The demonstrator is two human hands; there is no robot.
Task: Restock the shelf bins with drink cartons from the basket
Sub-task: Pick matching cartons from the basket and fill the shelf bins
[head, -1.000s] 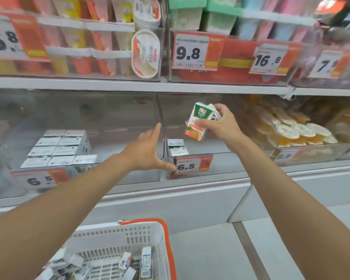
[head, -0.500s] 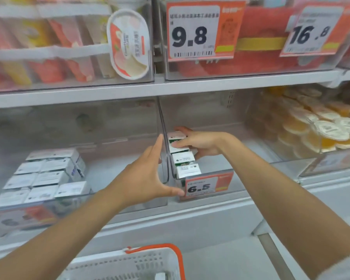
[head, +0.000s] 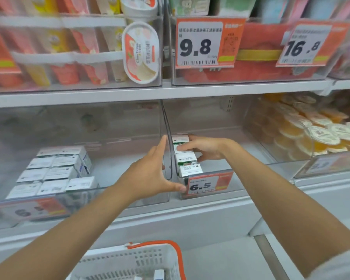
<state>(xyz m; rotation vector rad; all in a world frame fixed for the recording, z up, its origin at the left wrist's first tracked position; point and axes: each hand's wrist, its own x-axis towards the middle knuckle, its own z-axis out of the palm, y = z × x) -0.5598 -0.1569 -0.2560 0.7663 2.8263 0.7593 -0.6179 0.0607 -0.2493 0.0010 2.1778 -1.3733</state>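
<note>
- Head view: a second ago your right hand [head: 207, 148] held a carton in the air, green and orange with "100%" on its face. It is now down in the right bin [head: 247, 152].
- The row [head: 186, 156] against that bin's left wall has grown from two visible tops to four. Which one is the new carton I can't say for sure; it is probably the one under your hand.
- Your right fingers [head: 184, 148] lie straight and close together across the tops, with the thumb against the row's side. They press rather than pinch.
- Your left hand [head: 150, 174] has stayed spread at the bin front, thumb out toward the 6.5 tag [head: 205, 185] and forefinger up along the divider [head: 166, 126].
- For the task, that is one more carton shelved. The right bin is mostly bare and the left bin [head: 129, 197] is part full. The basket [head: 133, 261] shows at least one more carton at the frame's bottom edge.
- Readable writing: "6.5" below, "9.8" [head: 200, 45] and "16.8" [head: 303, 47] above. The left bin's tag, the carton tops and the tub [head: 140, 52] are too blurred to read.
</note>
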